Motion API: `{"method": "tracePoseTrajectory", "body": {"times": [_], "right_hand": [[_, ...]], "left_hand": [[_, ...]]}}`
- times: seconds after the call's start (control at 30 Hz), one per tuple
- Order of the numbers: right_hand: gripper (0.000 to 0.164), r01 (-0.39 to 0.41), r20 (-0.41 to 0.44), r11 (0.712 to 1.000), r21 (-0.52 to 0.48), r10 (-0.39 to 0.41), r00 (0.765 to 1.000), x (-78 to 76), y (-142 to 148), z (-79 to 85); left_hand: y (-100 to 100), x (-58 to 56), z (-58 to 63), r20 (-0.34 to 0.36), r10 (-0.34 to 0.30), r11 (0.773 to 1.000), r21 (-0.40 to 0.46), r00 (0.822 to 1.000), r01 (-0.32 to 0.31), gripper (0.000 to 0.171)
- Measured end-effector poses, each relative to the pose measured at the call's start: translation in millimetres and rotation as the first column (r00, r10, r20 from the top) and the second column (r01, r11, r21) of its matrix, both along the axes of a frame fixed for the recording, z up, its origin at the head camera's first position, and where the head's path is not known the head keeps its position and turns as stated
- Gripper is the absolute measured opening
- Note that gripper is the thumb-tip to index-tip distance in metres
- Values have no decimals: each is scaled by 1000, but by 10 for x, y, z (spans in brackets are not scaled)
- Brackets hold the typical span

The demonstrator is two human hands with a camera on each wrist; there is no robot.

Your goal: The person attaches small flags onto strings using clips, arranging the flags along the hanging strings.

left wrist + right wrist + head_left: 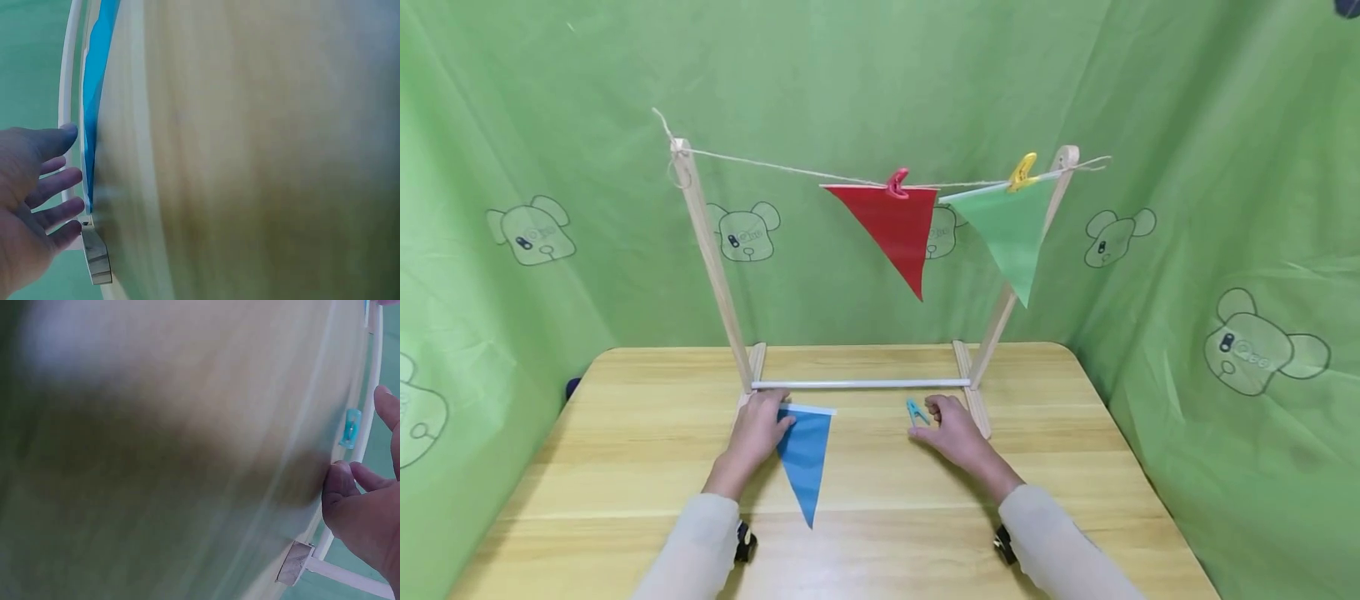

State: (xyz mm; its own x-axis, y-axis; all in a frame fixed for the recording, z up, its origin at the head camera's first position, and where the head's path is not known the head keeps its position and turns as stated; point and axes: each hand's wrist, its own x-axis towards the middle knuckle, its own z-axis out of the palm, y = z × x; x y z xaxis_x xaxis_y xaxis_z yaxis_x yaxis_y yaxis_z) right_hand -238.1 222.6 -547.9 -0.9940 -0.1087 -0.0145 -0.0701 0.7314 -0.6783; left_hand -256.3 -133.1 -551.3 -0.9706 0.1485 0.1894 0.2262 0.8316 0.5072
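Observation:
A blue triangular pennant (806, 454) with a white top edge lies on the table, its tip toward me. My left hand (762, 429) is at its upper left corner; the left wrist view shows the thumb and fingers apart, with nothing pinched between them. Whether a fingertip touches the pennant I cannot tell. To the right, a light-blue clothespin (917, 412) is on the table. Around its right side my right hand (953, 431) has thumb and fingers spread, and the right wrist view shows a gap between them and the clothespin (351, 428).
A wooden frame with a left post (711, 250) and a white bottom bar (861, 384) stands behind the hands. On its string (775, 167) hang a red pennant (901, 229) under a red clothespin (897, 183) and a green pennant (1011, 229) under a yellow clothespin (1022, 172).

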Motion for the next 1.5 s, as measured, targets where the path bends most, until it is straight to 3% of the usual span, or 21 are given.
{"method": "tracePoseTrajectory", "body": {"times": [0.37,0.6,0.83,1.1,1.5], "right_hand": [[56,32,5,999,27,-32,999,-43,-38,-30],[52,44,-13,998,53,-44,999,-54,-66,-61],[51,52,7,996,73,-53,999,-57,-85,-91],[50,73,-28,993,91,-71,997,-46,-104,-82],[43,63,-58,993,96,-58,997,-54,-109,-113]], "left_hand": [[9,-26,68,23,10,997,-81,1000,-8,49],[-9,-75,92,35,0,999,-43,999,1,43],[-79,-101,114,63,-31,998,-49,998,34,37],[-132,-119,152,59,-84,989,-119,995,90,19],[-154,-165,162,101,-91,987,-120,991,103,16]]}}
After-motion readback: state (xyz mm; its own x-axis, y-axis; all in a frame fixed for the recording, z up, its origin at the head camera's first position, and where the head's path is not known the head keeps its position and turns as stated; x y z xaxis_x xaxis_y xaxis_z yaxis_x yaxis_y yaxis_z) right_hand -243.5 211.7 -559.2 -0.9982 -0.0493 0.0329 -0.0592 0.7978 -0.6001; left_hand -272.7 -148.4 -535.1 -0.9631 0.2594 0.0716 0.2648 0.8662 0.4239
